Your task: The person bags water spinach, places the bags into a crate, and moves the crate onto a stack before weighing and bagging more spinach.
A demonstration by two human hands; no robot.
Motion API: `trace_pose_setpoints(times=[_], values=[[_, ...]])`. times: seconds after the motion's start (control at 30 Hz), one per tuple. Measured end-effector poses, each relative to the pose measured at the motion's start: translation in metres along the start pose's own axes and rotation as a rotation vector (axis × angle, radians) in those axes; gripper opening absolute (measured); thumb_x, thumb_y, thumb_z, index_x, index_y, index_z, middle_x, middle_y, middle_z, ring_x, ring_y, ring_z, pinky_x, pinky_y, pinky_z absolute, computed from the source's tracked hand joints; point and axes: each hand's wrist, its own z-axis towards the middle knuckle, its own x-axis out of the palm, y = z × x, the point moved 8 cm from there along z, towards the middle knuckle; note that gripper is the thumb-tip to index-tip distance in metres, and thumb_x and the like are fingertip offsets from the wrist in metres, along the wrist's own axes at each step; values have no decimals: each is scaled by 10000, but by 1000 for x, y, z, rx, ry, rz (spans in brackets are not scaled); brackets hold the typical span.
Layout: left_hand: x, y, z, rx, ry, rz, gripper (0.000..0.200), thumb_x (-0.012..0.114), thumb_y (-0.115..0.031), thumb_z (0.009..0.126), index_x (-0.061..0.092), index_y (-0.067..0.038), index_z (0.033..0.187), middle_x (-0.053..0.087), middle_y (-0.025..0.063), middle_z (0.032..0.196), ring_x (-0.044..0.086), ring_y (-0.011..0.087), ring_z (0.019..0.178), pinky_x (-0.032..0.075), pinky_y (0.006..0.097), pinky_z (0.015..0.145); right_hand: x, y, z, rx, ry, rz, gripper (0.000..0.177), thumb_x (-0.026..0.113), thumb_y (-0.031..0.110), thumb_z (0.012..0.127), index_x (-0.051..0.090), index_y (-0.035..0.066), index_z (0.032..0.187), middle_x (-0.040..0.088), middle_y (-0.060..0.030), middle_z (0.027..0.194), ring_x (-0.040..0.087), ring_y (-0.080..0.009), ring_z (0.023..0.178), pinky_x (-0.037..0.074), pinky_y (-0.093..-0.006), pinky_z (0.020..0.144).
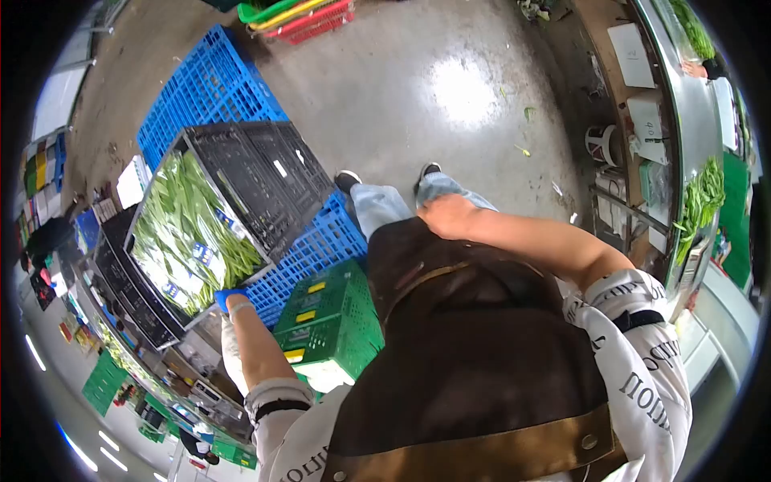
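My left hand [233, 300] is at the near corner of an open black crate [186, 325]. Something blue [222, 298] covers or lies at its fingers, which I cannot make out. Inside the crate are bagged leafy greens [183, 217] in clear plastic with blue-and-white labels. My right hand [446, 215] is curled against the lower edge of the brown apron [482, 337], above my legs. Its fingertips are hidden, so whatever they may hold does not show.
Blue crates [213, 84] stand beneath and behind the black crate. Green crates [331, 313] with yellow labels are stacked by my left side. Red, yellow and green baskets [309, 20] sit on the floor ahead. Loose greens [701, 201] lie on the metal bench at right.
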Motion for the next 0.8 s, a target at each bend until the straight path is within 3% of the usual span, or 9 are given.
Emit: trace_pose_setpoints(times=[0.2, 0.27, 0.33, 0.37, 0.43, 0.47, 0.57, 0.67, 0.8], values=[[-13, 16, -17, 192, -142, 522, 535, 318, -346, 956, 316, -111, 1437, 272, 72, 1500, 244, 307, 1378, 151, 592, 1083, 9, -71, -61, 131, -109, -31, 237, 472, 136, 840, 600, 40, 1014, 645, -168, 1013, 638, -317, 937, 514, -411, 798], [0, 41, -3, 441, -106, 1581, 529, 309, -325, 962, 302, -108, 1444, 250, 70, 1512, 223, 308, 1390, 132, 611, 1087, 19, -94, -81, 197, -121, -17, 240, 468, 142, 843, 598, 47, 1021, 645, -168, 1013, 640, -318, 929, 513, -415, 799], [21, 144, 0, 1236, 249, 2594, 524, 300, -304, 967, 288, -104, 1451, 228, 67, 1524, 203, 310, 1402, 113, 629, 1090, 31, -121, -104, 250, -184, 92, 246, 471, 175, 857, 589, 49, 1031, 641, -175, 1013, 638, -340, 908, 512, -430, 791], [35, 136, -127, 830, 503, 2670, 498, 307, -284, 967, 328, -115, 1435, 241, 62, 1521, 196, 286, 1409, 119, 635, 1082, 31, -133, -118, 290, -198, 219, 271, 476, 220, 871, 581, 40, 1044, 636, -193, 1012, 630, -363, 908, 506, -452, 791], [50, 207, -180, 1422, 974, 2409, 352, 415, -224, 908, 571, -119, 1206, 543, 87, 1286, 508, 286, 1188, 334, 619, 955, 43, -164, -138, 366, -281, 301, 281, 540, 254, 858, 552, 43, 1043, 633, -197, 983, 612, -382, 901, 493, -467, 782], [59, 229, -225, 1739, 1216, 2172, 269, 474, -213, 871, 641, -121, 1061, 641, 88, 1082, 610, 254, 972, 457, 494, 826, 46, -178, -151, 411, -304, 283, 271, 527, 243, 862, 565, 45, 1043, 637, -190, 985, 618, -372, 905, 499, -461, 781], [95, 234, -323, 1201, 1591, 1909, 276, 534, -246, 848, 652, -87, 1040, 659, 132, 1025, 622, 278, 909, 486, 396, 757, 61, -215, -171, 513, -272, 192, 257, 486, 205, 871, 595, 50, 1045, 646, -175, 999, 632, -345, 920, 512, -445, 778], [149, 228, -314, 351, 1436, 1571, 308, 550, -253, 857, 633, -58, 1080, 657, 133, 1025, 617, 269, 912, 483, 377, 780, 66, -241, -166, 549, -159, 159, 262, 454, 173, 872, 610, 56, 1047, 648, -167, 1020, 639, -326, 933, 517, -434, 774], [294, 188, -307, 151, 1261, 1301, 361, 571, -263, 869, 608, -19, 1133, 654, 134, 1024, 611, 258, 916, 480, 351, 812, 40, -260, -153, 520, -211, 316, 265, 447, 157, 874, 618, 36, 1036, 647, -172, 1046, 632, -325, 969, 517, -428, 793]])
